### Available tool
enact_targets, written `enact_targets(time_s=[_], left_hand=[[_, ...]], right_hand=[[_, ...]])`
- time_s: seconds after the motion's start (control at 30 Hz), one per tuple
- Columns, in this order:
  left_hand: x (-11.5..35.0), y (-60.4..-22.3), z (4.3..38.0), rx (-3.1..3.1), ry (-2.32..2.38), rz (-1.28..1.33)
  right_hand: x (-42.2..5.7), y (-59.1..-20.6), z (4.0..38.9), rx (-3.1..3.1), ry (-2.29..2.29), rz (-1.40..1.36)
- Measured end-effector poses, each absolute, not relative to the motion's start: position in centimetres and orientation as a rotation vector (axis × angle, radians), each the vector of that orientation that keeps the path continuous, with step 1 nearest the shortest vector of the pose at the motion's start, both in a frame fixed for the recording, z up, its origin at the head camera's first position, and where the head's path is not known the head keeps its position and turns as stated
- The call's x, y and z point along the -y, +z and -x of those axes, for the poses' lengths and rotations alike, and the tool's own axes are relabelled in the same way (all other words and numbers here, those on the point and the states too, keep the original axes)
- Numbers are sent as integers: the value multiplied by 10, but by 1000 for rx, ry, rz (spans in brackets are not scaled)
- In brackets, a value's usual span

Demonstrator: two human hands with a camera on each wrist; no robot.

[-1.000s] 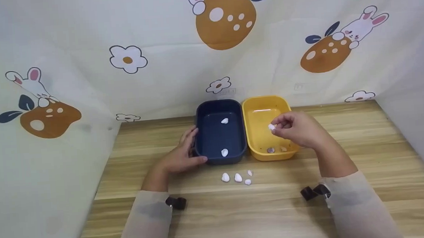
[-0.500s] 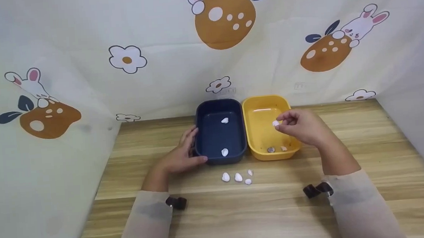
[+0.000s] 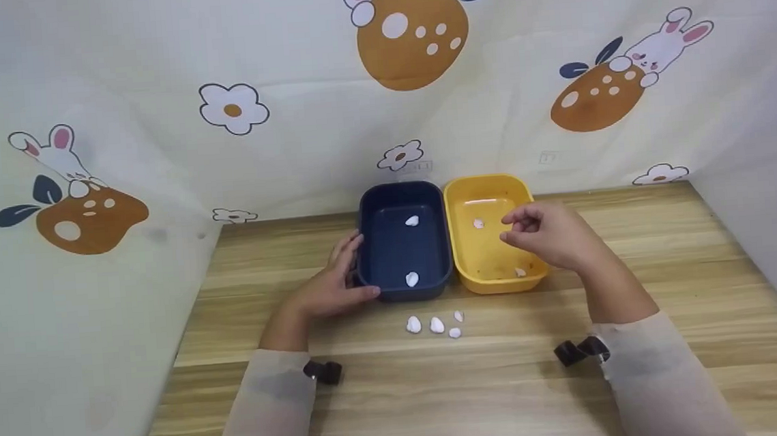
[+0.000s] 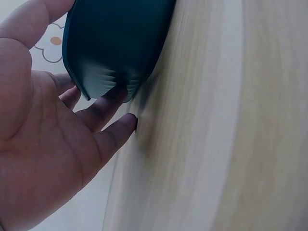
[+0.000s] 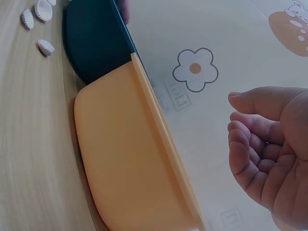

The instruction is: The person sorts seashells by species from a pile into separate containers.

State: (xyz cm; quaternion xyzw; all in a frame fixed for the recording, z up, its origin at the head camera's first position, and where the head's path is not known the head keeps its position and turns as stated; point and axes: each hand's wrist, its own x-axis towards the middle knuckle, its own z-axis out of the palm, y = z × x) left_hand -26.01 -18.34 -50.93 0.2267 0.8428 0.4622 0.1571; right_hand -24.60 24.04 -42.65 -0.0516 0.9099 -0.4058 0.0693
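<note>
My left hand (image 3: 332, 287) rests against the dark blue bin (image 3: 448, 238), fingers along its left side and thumb at the near-left corner. In the left wrist view its extended fingers (image 4: 115, 137) touch the bin's ribbed outer wall (image 4: 113, 57). Two white seashells lie in that bin, one far (image 3: 412, 222) and one near (image 3: 412, 279). Over the right rim of the yellow bin (image 3: 460, 268) hovers my right hand (image 3: 554, 237), thumb and fingertips apart, holding nothing. One pale seashell (image 3: 478, 224) lies inside the yellow bin, and another small shell (image 3: 520, 272) sits near its front.
Several seashells lie on the wooden table (image 3: 442, 392) in front of the bins, among them a white shell (image 3: 436, 325) and a smaller shell (image 3: 455, 333). The bins stand side by side against a printed cloth backdrop (image 3: 315, 141).
My right hand has let go of a white seashell over the yellow bin. A pale shell now lies farther back there; the purplish shell no longer shows near the front. My left hand stays put.
</note>
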Motion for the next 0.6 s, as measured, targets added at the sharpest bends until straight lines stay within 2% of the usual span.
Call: enact_targets(time_s=[0.23,0.6], left_hand=[[184,-508,260,-2415,1307,-633],[184,-509,261,-2423,1289,-614]], right_hand=[[-231,-432,242,-2727,-1240,179],[-198,-450,225,-2628,-1347,376]])
